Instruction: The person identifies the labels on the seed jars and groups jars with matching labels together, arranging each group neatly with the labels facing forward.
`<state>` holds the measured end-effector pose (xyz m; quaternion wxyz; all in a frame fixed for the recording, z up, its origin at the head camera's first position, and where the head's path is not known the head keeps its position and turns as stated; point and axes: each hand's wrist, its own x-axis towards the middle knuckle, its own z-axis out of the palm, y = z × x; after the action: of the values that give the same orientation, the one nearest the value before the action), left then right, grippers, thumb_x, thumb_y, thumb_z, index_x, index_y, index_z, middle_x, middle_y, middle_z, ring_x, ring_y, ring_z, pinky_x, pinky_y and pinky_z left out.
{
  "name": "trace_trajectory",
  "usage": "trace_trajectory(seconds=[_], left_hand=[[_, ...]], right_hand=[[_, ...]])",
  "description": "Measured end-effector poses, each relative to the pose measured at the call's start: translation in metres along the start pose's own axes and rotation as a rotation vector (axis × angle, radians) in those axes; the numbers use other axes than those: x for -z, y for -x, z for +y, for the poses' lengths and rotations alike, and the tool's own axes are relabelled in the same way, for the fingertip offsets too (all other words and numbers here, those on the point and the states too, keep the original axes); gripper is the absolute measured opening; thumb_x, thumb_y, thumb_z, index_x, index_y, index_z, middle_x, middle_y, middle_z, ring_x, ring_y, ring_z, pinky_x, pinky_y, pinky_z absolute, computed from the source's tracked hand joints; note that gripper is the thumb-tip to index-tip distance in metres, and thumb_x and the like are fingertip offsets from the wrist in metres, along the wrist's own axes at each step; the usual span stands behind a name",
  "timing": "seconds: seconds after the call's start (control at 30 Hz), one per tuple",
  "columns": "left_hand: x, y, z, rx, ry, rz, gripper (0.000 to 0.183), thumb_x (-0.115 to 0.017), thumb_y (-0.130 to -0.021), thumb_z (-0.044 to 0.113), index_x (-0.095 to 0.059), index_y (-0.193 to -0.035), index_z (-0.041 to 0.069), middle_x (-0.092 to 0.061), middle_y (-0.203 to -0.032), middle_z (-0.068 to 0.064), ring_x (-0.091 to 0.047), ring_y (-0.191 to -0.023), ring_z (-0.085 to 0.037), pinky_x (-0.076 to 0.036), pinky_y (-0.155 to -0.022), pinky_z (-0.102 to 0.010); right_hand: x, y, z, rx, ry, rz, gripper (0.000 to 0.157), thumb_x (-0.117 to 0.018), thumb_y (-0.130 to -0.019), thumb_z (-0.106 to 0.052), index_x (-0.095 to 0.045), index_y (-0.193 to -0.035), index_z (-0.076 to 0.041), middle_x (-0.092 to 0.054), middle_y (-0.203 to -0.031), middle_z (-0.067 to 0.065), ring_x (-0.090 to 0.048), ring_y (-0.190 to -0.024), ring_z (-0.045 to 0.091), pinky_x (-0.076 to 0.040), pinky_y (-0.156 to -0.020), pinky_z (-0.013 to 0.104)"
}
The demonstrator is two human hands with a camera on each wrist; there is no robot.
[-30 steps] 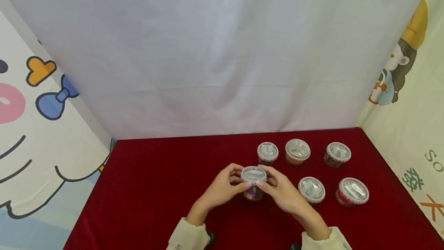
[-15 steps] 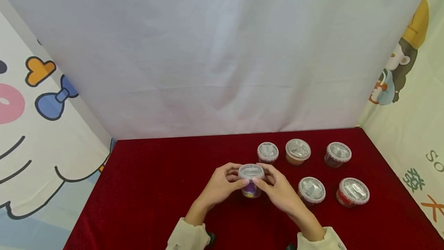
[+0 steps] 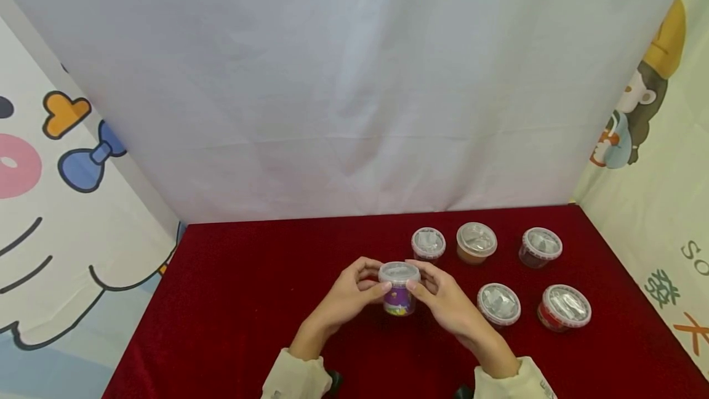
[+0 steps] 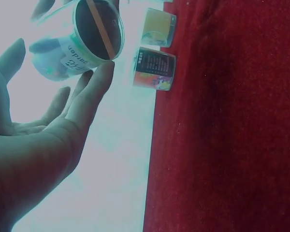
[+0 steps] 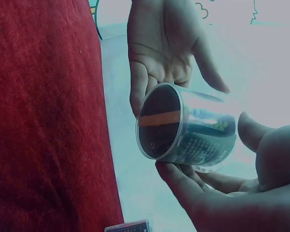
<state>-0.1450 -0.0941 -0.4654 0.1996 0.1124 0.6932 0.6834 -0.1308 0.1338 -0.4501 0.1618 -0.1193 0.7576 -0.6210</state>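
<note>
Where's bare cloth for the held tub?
Free: red cloth from the left hand leftward, back to the white curtain; a smaller patch between the sleeves. Crowded: behind and right of the right hand, where five lidded tubs stand.

Tub (image 3: 399, 298) between left hand (image 3: 352, 292) and right hand (image 3: 444, 300), five tubs (image 3: 499, 304) rightward on table (image 3: 260, 288), curtain (image 3: 343, 85) behind

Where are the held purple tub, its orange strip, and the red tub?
Purple round plastic tub (image 3: 399, 298): head view, on its front.
Narrow orange strip (image 5: 159, 119): right wrist view, its middle.
Red round plastic tub (image 3: 565, 306): head view, its lid.
</note>
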Motion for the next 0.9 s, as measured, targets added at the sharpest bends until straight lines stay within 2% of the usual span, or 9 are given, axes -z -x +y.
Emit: trace_trajectory(seconds=[0.17, 0.3, 0.43, 0.57, 0.73, 0.83, 0.9], left_hand=[[0.001, 0.0, 0.0, -0.003, 0.01, 0.003, 0.055, -0.069, -0.106, 0.021, -0.049, -0.149, -0.007, -0.062, -0.138, -0.023, -0.068, -0.121, -0.029, -0.06, -0.099, -0.041], [-0.001, 0.0, 0.002, -0.013, -0.005, 0.059, 0.053, -0.071, -0.104, 0.021, -0.053, -0.146, -0.007, -0.065, -0.133, -0.021, -0.069, -0.118, -0.028, -0.061, -0.096, -0.043], [-0.004, 0.0, 0.003, -0.015, -0.042, 0.124, 0.051, -0.075, -0.101, 0.022, -0.057, -0.141, -0.005, -0.068, -0.128, -0.018, -0.071, -0.111, -0.025, -0.062, -0.093, -0.044], [-0.006, 0.001, 0.003, -0.016, -0.068, 0.16, 0.05, -0.077, -0.1, 0.022, -0.058, -0.137, -0.005, -0.069, -0.125, -0.017, -0.071, -0.108, -0.023, -0.062, -0.091, -0.042], [-0.004, 0.001, 0.002, -0.008, -0.045, 0.132, 0.048, -0.074, -0.102, 0.021, -0.055, -0.137, -0.004, -0.066, -0.129, -0.019, -0.071, -0.111, -0.026, -0.061, -0.095, -0.046], [-0.001, 0.002, 0.001, 0.009, -0.003, 0.091, 0.05, -0.071, -0.104, 0.021, -0.052, -0.143, -0.004, -0.063, -0.135, -0.022, -0.069, -0.118, -0.03, -0.06, -0.099, -0.048], [0.0, 0.002, 0.001, 0.016, 0.018, 0.069, 0.053, -0.069, -0.105, 0.022, -0.05, -0.147, -0.005, -0.061, -0.14, -0.023, -0.067, -0.123, -0.032, -0.06, -0.1, -0.045]], right_hand=[[-0.001, -0.001, 0.001, -0.005, -0.017, 0.015, 0.055, -0.055, -0.112, -0.018, -0.038, -0.159, 0.006, -0.046, -0.158, 0.03, -0.044, -0.147, 0.045, -0.038, -0.12, 0.059], [-0.007, -0.002, 0.001, -0.026, -0.021, 0.067, 0.054, -0.058, -0.111, -0.017, -0.041, -0.159, 0.002, -0.05, -0.156, 0.027, -0.05, -0.144, 0.043, -0.043, -0.117, 0.056], [-0.013, -0.004, 0.0, -0.025, 0.004, 0.118, 0.052, -0.062, -0.109, -0.017, -0.045, -0.155, 0.001, -0.057, -0.148, 0.024, -0.06, -0.134, 0.036, -0.052, -0.108, 0.047], [-0.016, -0.005, -0.001, -0.007, 0.009, 0.134, 0.051, -0.063, -0.108, -0.016, -0.047, -0.153, 0.003, -0.059, -0.146, 0.025, -0.062, -0.13, 0.035, -0.053, -0.104, 0.041], [-0.014, -0.006, -0.001, 0.003, -0.01, 0.097, 0.052, -0.06, -0.11, -0.016, -0.044, -0.154, 0.005, -0.057, -0.147, 0.026, -0.061, -0.132, 0.035, -0.052, -0.106, 0.039], [-0.012, -0.006, -0.001, 0.005, -0.026, 0.066, 0.054, -0.057, -0.111, -0.017, -0.04, -0.156, 0.007, -0.054, -0.15, 0.028, -0.057, -0.136, 0.037, -0.048, -0.112, 0.044], [-0.011, -0.005, -0.001, 0.005, -0.038, 0.05, 0.055, -0.056, -0.112, -0.018, -0.039, -0.157, 0.007, -0.051, -0.153, 0.028, -0.054, -0.14, 0.039, -0.046, -0.115, 0.047]])
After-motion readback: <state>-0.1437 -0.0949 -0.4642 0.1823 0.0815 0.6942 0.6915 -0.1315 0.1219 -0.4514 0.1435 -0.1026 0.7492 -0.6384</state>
